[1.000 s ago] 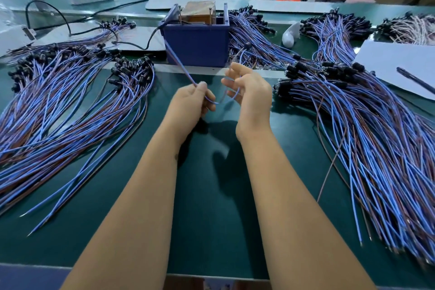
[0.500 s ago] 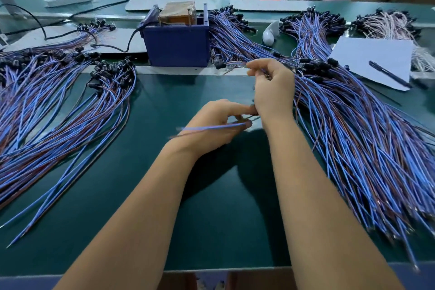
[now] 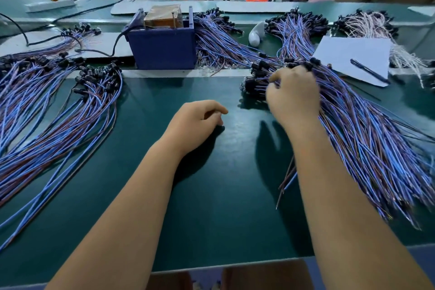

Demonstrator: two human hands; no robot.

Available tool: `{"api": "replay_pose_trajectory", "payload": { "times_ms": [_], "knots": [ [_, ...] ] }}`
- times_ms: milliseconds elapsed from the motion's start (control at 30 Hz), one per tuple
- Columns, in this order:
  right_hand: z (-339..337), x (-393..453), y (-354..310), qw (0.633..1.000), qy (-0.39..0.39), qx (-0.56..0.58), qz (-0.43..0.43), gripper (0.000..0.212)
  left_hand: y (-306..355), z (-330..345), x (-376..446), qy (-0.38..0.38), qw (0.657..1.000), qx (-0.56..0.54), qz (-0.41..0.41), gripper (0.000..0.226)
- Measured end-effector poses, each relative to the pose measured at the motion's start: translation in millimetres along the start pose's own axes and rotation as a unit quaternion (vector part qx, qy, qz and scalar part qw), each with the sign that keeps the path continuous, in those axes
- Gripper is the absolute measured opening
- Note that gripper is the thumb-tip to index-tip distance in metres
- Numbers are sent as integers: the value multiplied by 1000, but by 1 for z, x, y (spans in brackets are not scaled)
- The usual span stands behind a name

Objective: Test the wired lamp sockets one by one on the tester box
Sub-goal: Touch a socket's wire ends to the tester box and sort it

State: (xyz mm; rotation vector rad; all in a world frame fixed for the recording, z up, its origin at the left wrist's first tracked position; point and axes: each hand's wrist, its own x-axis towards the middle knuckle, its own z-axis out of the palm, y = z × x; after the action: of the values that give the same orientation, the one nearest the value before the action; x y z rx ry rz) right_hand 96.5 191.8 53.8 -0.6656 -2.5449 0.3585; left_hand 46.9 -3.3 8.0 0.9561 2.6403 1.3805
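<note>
While no count of the work can be read from this view, the layout suggests a job partly through. The green bench carries two main masses of wired lamp sockets. The larger, the right-hand pile, fans from beside the right forearm toward the near edge, its black socket heads gathered at the far end; judged by its position under the reaching hand, this is the untested stock, and it is substantial. The left-hand pile lies well apart across the bench, heads also pointing away from the person; it is probably the tested lot, though nothing in view confirms it. Further bundles lie behind, near a sheet of paper with a pen on it.

The tester box, blue with a brown block on top, stands at the far side between the piles, a black cable running off to its left. No socket is on it at present.

The right hand is down on the head end of the right-hand pile, fingers curled in among the sockets; whether it has one pinched I cannot tell. The left hand rests on the bench with fingers loosely curled, holding nothing.

Assessment: between units, with most of the visible stock left.
</note>
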Motion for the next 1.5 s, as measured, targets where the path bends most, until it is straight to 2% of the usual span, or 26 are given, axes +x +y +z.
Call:
{"api": "replay_pose_trajectory", "payload": {
  "times_ms": [100,267,733,1000,1167,1333,1433,1500],
  "knots": [
    [22,-11,-14,992,-78,94,13,37,-1,-1,-2,5,1000,-23,-10,25],
    [40,-16,0,988,-138,38,60,46,-4,-3,-4,10,999,-41,-24,23],
    [32,16,41,984,-149,55,77,43,-4,-5,-4,0,998,-60,-36,24],
    [28,25,58,983,-152,13,99,47,-6,-3,-1,9,996,-77,-47,25],
    [30,23,39,983,-122,13,138,54,-8,0,2,10,996,-74,-58,26],
    [42,2,-10,987,2,67,149,47,-5,2,3,23,994,-82,-62,26],
    [54,-13,-55,988,-24,132,75,47,-2,2,2,38,993,-90,-60,27],
    [62,-21,-84,966,-70,247,37,44,-1,0,1,62,993,-85,-56,22]
  ]
}}
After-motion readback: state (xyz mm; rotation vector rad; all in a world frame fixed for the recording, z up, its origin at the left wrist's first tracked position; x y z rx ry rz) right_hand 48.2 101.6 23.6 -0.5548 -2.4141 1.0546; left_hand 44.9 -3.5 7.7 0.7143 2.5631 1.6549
